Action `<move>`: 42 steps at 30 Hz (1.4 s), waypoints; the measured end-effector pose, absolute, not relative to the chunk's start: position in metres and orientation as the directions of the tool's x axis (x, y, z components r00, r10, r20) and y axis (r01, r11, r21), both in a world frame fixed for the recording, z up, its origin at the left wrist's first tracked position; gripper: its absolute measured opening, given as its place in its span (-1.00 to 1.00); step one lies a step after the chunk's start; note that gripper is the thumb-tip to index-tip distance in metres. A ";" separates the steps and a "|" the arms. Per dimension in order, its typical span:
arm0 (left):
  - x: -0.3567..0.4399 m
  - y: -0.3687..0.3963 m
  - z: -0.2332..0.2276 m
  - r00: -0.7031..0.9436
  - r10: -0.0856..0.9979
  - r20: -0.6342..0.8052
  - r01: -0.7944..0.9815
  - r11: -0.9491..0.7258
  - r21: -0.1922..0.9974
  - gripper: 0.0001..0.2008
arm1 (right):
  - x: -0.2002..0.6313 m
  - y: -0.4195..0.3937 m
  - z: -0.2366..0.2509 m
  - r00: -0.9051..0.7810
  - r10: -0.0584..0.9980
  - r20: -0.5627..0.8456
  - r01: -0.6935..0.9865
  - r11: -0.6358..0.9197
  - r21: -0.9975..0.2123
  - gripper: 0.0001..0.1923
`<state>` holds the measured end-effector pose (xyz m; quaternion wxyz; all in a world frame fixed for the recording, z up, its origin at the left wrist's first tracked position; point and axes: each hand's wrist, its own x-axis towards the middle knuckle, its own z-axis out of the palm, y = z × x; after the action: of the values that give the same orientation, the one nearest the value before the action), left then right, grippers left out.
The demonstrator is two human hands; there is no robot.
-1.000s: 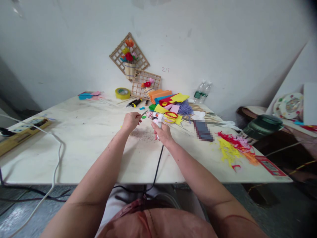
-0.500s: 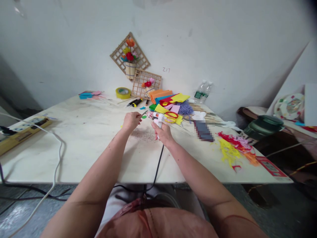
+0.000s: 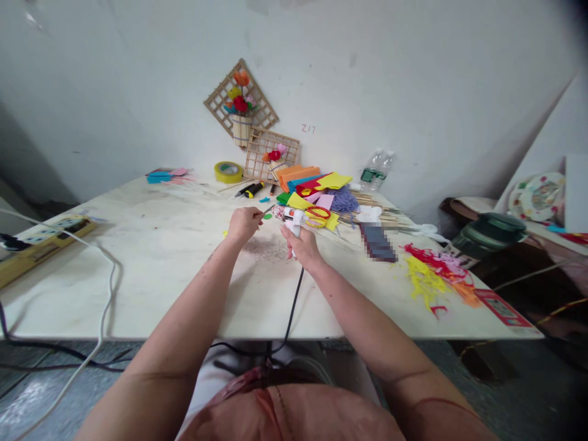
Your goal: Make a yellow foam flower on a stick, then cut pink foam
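A person's left hand (image 3: 245, 225) pinches a thin dark stick (image 3: 267, 210) between closed fingertips at a white table (image 3: 165, 263); the right hand (image 3: 302, 246) grips a white plastic glue gun (image 3: 294, 220), fingers wrapped around its handle, palm behind it, its front end pointing toward the left hand; the stick's far end lies right by that front end, though whether they touch cannot be told; handwritten red characters (image 3: 308, 129) on the pale wall appear to read "217"; print on a red-bordered card (image 3: 503, 308), at the table's right corner, is too small to read.
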<state>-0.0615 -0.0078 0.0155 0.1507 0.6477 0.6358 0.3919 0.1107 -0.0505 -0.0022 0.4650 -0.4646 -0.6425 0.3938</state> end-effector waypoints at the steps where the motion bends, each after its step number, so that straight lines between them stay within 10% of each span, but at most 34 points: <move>1: -0.062 -0.008 0.015 -0.119 0.940 0.319 0.706 -0.145 0.693 -0.79 | 0.111 -0.050 -0.002 -0.136 0.963 0.232 0.231 0.258 -0.938 -0.55; 24: -0.061 -0.013 0.023 -0.108 0.936 0.336 0.830 -0.101 0.549 -0.76 | 0.110 -0.052 -0.002 -0.141 0.962 0.235 0.170 0.257 -0.951 -0.55; 42: -0.066 -0.014 0.029 -0.042 0.991 0.129 0.519 -0.089 0.850 -0.84 | 0.112 -0.053 0.001 -0.134 0.964 0.228 0.081 0.240 -0.967 -0.54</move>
<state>-0.0662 -0.0145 0.0285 0.2993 0.6240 0.6049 0.3939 0.1125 -0.0534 0.0015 0.4987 -0.4291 -0.6093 0.4426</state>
